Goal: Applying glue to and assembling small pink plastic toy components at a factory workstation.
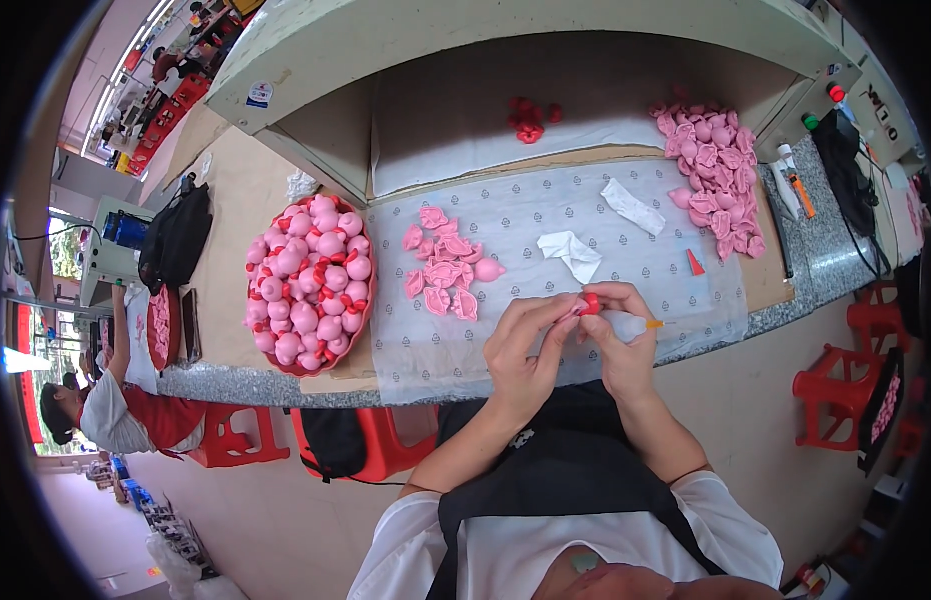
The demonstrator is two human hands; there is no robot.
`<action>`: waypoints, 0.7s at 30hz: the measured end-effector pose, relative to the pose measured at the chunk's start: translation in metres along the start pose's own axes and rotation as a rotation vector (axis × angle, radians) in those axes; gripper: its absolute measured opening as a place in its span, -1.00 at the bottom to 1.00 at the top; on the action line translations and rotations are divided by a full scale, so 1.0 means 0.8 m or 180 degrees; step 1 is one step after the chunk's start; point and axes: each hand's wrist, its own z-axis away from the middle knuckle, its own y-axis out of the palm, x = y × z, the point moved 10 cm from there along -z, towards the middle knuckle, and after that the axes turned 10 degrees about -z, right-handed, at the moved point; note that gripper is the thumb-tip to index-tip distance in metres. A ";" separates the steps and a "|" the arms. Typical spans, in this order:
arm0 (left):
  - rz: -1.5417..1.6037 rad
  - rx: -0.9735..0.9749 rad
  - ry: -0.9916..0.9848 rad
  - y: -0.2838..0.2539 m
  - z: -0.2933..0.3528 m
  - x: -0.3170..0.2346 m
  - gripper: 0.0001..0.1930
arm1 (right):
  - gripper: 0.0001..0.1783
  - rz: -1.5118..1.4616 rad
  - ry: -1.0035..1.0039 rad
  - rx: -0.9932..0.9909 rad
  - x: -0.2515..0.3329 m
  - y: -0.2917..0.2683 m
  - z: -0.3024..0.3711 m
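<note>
Both hands meet above the near edge of the sheeted table. My left hand (525, 348) is closed, its fingertips pinching a small pink part that they mostly hide. Against it sits a small red piece (590, 303), touched by the fingertips of both hands. My right hand (626, 350) is closed round a translucent white squeeze bottle (625, 325) with an orange-yellow tip pointing right. Just beyond the hands lies a loose group of pink moulded pieces (445, 272), some cupped and one rounded with a point. Left of it stands a red basket (369, 312) heaped with pink balls bearing red bits.
More pink pieces (707, 165) are piled at the back right. Red parts (528, 125) lie under the overhanging hood (525, 25). Crumpled white tissues (571, 255), a small red triangular piece (695, 262) and an orange tube (802, 195) are on the table. A co-worker (135, 415) sits at far left.
</note>
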 end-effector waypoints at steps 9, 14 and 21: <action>0.0628 0.0148 -0.0928 0.000 0.003 0.027 -0.84 | -0.73 0.0307 0.0231 0.0120 0.004 0.011 -0.002; 0.0187 0.0377 -0.0625 0.003 -0.004 0.013 -0.86 | -0.75 0.0687 0.0529 0.0435 -0.006 0.010 -0.002; -0.0171 0.0299 -0.0384 -0.007 -0.002 -0.016 -0.91 | -0.80 0.0936 -0.0147 0.0503 0.016 0.018 0.016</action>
